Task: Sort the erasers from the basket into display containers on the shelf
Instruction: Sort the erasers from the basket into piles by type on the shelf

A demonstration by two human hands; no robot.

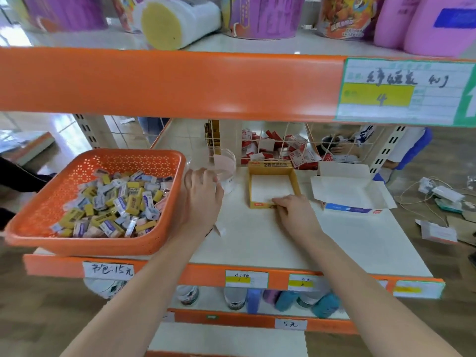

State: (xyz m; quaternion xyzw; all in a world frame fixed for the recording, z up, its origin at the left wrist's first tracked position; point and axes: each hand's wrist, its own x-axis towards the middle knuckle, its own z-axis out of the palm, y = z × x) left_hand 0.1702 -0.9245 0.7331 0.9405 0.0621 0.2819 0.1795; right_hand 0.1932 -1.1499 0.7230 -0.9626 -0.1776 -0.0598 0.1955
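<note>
Orange plastic forms the basket (90, 243) just to the left of your left hand (203, 191), and it holds a loose heap of erasers (116, 202) in yellow, purple and pink wrappers. None of them is in either hand. Your left hand wraps its fingers round the near side of a clear round tub (219, 161), which stands tilted on the shelf (257, 240) just beyond your knuckles. Its inside looks pale pink, but you cannot tell through the blur what is in it. A small white scrap (220, 230) lies on the shelf beside your left wrist.

Your right hand (293, 210) is set at the near right corner of a shallow yellow box (296, 181), with its fingers curled over the front wall. The box floor ahead of your fingertips is plain white. Just to the right of that hand sits a white box (347, 189) with its flaps folded open and a blue strip along its near edge. It stands apart from the yellow one. Beyond both hands, at the back of the shelf, a wire rack (283, 148) holds red and white packets.
</note>
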